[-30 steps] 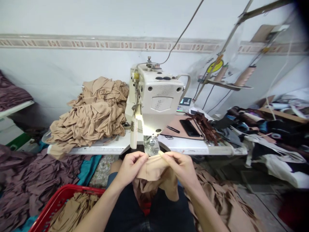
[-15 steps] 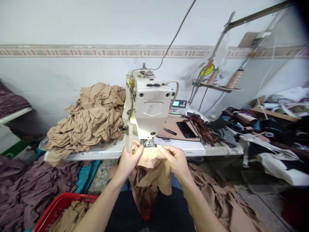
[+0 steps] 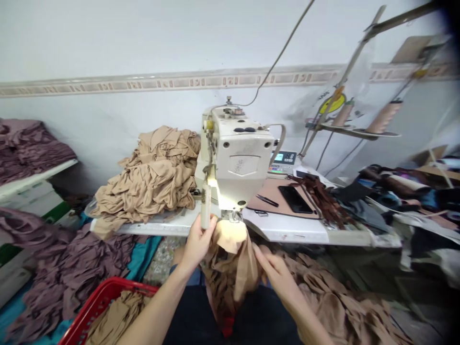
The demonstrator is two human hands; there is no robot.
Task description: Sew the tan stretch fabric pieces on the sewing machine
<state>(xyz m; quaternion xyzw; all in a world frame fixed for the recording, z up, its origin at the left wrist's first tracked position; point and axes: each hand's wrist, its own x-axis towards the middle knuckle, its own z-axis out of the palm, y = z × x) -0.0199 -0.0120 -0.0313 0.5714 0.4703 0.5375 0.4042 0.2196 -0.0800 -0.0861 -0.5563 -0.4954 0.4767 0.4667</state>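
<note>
A piece of tan stretch fabric (image 3: 232, 268) hangs in folds from under the presser foot (image 3: 235, 215) of a white industrial sewing machine (image 3: 244, 163). My left hand (image 3: 197, 244) pinches the fabric's edge just left of the foot, close below the machine's lamp-lit needle area. My right hand (image 3: 276, 280) is lower and to the right, its fingers spread and resting against the fabric's right side. Neither hand hides the machine head. The foot's underside is hidden by the fabric.
A large tan fabric heap (image 3: 154, 177) sits on the white table (image 3: 287, 232) left of the machine. A phone (image 3: 294, 199), snips (image 3: 268, 201) and brown strips (image 3: 321, 201) lie to the right. Below are a red basket (image 3: 108, 292), purple fabric (image 3: 68, 268) and tan fabric (image 3: 341, 306).
My right hand has come away from the top of the fabric and dropped down and right. The fabric now hangs in a looser bunch, and the view has shifted slightly and tilted.
</note>
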